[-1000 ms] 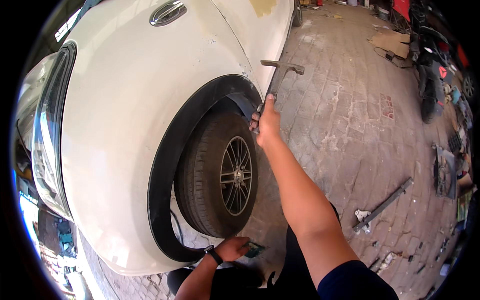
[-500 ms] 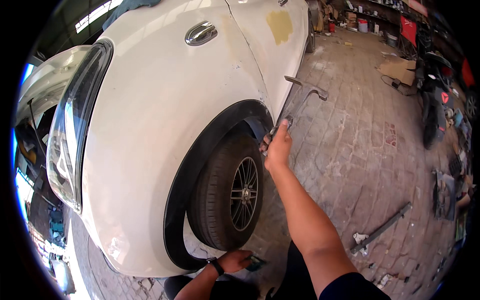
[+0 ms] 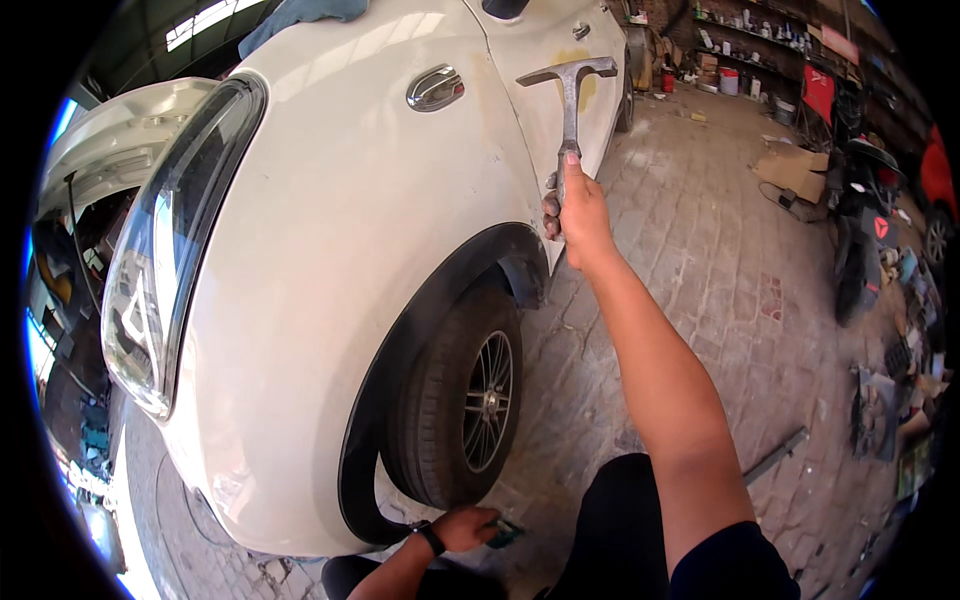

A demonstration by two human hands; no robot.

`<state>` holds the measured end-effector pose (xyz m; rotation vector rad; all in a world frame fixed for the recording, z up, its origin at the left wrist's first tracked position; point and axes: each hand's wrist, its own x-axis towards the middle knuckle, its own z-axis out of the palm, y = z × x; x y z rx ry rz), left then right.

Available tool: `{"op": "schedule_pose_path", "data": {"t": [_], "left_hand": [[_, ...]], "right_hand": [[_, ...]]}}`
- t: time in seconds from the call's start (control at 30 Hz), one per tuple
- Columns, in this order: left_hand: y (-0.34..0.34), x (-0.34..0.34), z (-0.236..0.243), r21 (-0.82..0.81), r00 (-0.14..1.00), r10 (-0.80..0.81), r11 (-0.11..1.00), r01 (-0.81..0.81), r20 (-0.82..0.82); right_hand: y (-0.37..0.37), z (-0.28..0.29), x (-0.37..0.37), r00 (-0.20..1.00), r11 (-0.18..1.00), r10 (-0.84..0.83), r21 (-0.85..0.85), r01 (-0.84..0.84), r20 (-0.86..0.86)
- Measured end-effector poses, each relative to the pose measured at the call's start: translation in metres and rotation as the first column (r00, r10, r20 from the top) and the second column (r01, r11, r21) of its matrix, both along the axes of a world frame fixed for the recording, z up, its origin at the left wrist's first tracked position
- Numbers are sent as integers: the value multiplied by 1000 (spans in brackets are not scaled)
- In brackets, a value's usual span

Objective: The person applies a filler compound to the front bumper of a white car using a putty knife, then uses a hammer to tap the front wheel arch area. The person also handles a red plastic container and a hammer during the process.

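Note:
My right hand [image 3: 582,222] is closed around the handle of a metal hammer [image 3: 571,105], its thumb lying along the shaft. The hammer stands upright with its head at the top, one end narrowing to a point, in front of the white car's [image 3: 290,300] door. Low down, below the front tyre [image 3: 430,440], my left hand [image 3: 466,528] is closed on a small dark green thing [image 3: 506,533] whose kind I cannot make out. A black band [image 3: 430,540] circles that wrist. Black trim [image 3: 362,450] edges the wheel arch just beside it.
The car's hood [image 3: 130,120] is raised at the left. A long metal bar [image 3: 775,456] lies on the brick floor [image 3: 690,300] beyond my right arm. Flattened cardboard [image 3: 793,170] and a pile of loose parts line the right side, with shelves at the back.
My right hand has lifted the hammer upward, turning its head from tilted right to upright before the door. My left hand has stayed low by the tyre. The view has shifted slightly.

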<state>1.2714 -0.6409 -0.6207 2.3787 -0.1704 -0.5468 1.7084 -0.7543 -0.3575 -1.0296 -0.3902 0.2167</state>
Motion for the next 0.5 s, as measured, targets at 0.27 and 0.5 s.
{"op": "schedule_pose_path", "data": {"t": [0.27, 0.5], "left_hand": [[2, 5, 27, -25, 998, 60, 998, -61, -24], [15, -2, 9, -81, 997, 76, 994, -78, -22]], "right_hand": [[27, 58, 54, 993, 995, -101, 12, 100, 54], [50, 47, 60, 1000, 994, 3, -108, 0, 24]]}}
